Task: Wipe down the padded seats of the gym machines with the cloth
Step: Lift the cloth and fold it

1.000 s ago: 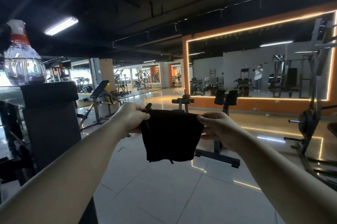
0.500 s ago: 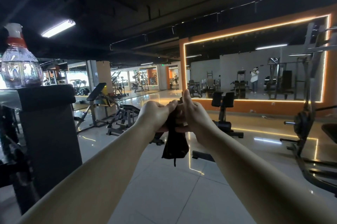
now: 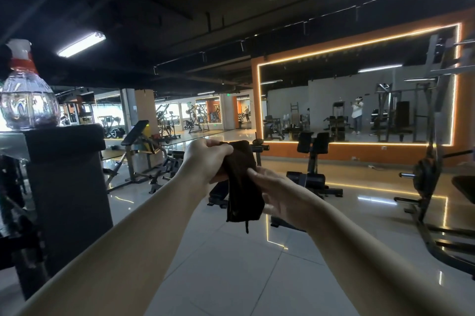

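While gripping the dark cloth [image 3: 244, 182] up top, left hand [image 3: 205, 158] fisted; right hand [image 3: 280, 197] pinching its edge lower down

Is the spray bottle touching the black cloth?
Apart. The head view shows the spray bottle standing on a dark pad at far left, the cloth held mid-air.

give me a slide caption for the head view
Both hands, left and right, hold a folded dark cloth in a gym.
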Demonstrator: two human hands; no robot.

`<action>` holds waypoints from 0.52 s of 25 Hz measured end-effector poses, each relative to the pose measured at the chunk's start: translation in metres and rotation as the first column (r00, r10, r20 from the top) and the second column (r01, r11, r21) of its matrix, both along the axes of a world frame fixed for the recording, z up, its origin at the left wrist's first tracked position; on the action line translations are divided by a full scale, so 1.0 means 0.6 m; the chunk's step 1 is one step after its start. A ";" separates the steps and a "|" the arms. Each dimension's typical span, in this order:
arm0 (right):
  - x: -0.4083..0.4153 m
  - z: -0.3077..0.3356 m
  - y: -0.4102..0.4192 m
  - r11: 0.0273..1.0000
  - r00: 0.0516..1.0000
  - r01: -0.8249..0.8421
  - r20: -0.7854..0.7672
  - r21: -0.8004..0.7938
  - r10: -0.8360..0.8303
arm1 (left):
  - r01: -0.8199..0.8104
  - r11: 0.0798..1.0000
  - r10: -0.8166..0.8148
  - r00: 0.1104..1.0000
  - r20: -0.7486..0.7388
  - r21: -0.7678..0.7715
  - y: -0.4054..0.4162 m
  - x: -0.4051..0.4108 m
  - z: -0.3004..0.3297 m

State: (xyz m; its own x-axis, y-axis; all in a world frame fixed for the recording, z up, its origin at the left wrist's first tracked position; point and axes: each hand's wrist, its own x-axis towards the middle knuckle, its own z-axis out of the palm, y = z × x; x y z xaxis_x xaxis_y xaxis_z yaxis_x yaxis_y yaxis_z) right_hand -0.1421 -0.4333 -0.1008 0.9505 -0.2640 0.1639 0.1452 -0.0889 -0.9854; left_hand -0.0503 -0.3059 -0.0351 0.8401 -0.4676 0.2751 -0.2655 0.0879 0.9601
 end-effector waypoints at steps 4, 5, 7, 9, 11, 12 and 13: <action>-0.002 0.006 0.008 0.987 0.989 -0.006 0.146 0.162 -0.018 | -0.091 0.995 0.091 0.996 -0.006 0.040 -0.001 0.025 -0.011; -0.002 0.009 0.014 0.991 0.988 -0.006 0.152 0.135 -0.015 | -0.098 0.993 0.098 0.995 0.001 0.061 0.001 0.029 -0.014; -0.001 0.011 0.025 0.997 0.985 -0.028 0.170 0.074 0.015 | -0.031 0.993 0.024 0.998 0.059 0.115 0.008 0.033 -0.019; -0.002 0.015 0.034 0.999 0.976 -0.009 0.220 0.044 0.000 | 0.125 0.960 -0.172 0.970 0.171 0.252 0.025 0.023 -0.018; 0.000 0.024 0.039 0.999 0.958 0.025 0.286 0.031 -0.033 | 0.220 0.867 -0.369 0.887 0.279 0.446 0.044 0.011 -0.012; 0.001 0.029 0.041 0.999 0.950 0.030 0.310 0.015 -0.034 | 0.230 0.834 -0.419 0.855 0.306 0.502 0.050 0.011 -0.010; 0.004 0.033 0.043 1.000 0.944 0.023 0.330 -0.003 -0.021 | 0.228 0.822 -0.432 0.847 0.311 0.523 0.055 0.015 -0.009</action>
State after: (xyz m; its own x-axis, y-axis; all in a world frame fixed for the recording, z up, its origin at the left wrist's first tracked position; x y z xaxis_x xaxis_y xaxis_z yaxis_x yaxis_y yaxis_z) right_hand -0.1399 -0.4075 -0.0808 0.8369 -0.2819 0.4692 0.4601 -0.1019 -0.8820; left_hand -0.0414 -0.2726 -0.0403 0.4723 -0.8495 0.2352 -0.6668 -0.1699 0.7256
